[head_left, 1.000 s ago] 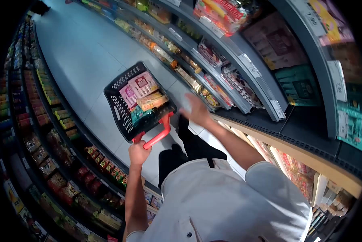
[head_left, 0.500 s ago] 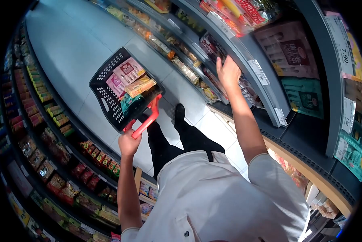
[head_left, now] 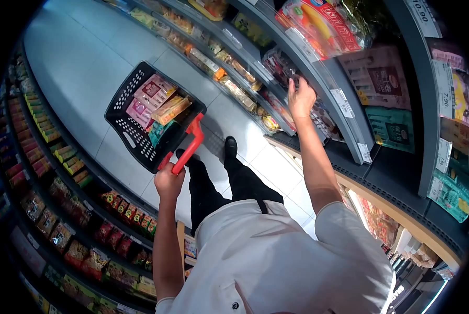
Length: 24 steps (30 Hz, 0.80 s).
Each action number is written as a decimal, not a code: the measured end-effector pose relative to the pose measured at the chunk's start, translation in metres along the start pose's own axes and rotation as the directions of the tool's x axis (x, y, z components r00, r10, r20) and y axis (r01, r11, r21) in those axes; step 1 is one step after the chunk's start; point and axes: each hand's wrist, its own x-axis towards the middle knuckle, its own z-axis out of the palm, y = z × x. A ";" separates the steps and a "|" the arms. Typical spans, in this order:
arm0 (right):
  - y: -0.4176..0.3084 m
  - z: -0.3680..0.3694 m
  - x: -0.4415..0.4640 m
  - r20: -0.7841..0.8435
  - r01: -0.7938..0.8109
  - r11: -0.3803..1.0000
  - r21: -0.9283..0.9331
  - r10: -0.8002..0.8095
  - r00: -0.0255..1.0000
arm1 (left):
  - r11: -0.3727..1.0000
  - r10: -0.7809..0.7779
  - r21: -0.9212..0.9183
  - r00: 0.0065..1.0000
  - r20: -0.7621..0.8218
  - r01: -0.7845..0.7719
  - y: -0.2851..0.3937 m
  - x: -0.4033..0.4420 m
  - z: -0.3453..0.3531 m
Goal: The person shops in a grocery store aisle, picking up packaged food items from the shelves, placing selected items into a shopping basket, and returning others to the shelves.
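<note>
My left hand (head_left: 168, 183) is wrapped around the red handle (head_left: 191, 149) of a black shopping basket (head_left: 122, 110). Inside the basket lie pink packages (head_left: 155, 91), a golden-yellow packet (head_left: 171, 110) and a teal packet (head_left: 160, 134). On the other side, my right hand (head_left: 302, 100) reaches into a shelf, its fingers curled at the edge of a dark snack packet (head_left: 280, 64). The fingertips seem to pinch this packet, though they are partly hidden.
Grey shelves with price tags (head_left: 341, 102) stand close on the right, holding pink-brown packages (head_left: 376, 78) and teal packages (head_left: 391, 128). A curved black shelf unit (head_left: 56, 172) full of snacks runs along the left. Tiled floor (head_left: 77, 57) stretches between them.
My right hand has gone from raised, with its thumb up, to fingers curled at the dark packet. The basket has shifted slightly left in view, still held by my left hand.
</note>
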 end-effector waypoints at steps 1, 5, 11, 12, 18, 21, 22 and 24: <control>-0.003 0.000 0.001 0.044 -0.060 0.998 0.006 0.059 0.997 | 1.000 0.003 -0.007 1.000 -0.006 -0.003 0.001 0.003 -0.002; -0.007 0.003 0.002 -0.032 0.083 0.996 0.011 -0.083 0.996 | 1.000 -0.009 -0.012 1.000 -0.010 0.009 0.002 0.007 -0.007; -0.017 -0.003 -0.014 -0.133 0.186 0.982 -0.033 -0.189 0.973 | 1.000 -0.018 -0.006 0.999 -0.027 0.018 -0.001 0.010 -0.005; -0.015 -0.001 -0.017 -0.114 0.151 0.988 -0.019 -0.152 0.982 | 1.000 -0.011 -0.005 0.999 -0.034 0.011 -0.003 0.011 -0.003; -0.011 0.003 -0.024 -0.137 0.181 0.982 0.056 -0.172 0.975 | 0.999 -0.034 -0.043 0.999 -0.041 0.032 -0.005 0.010 0.001; -0.012 0.001 -0.027 -0.112 0.209 0.976 0.059 -0.202 0.973 | 0.990 -0.011 -0.141 0.994 -0.107 -0.004 -0.001 0.010 0.000; -0.012 -0.001 -0.029 -0.099 0.235 0.970 0.063 -0.228 0.969 | 0.990 -0.012 -0.139 0.995 -0.103 -0.003 0.000 0.010 0.000; -0.003 -0.001 -0.032 -0.083 0.288 0.956 0.061 -0.282 0.956 | 0.991 -0.017 -0.135 0.995 -0.099 0.004 0.002 0.011 -0.001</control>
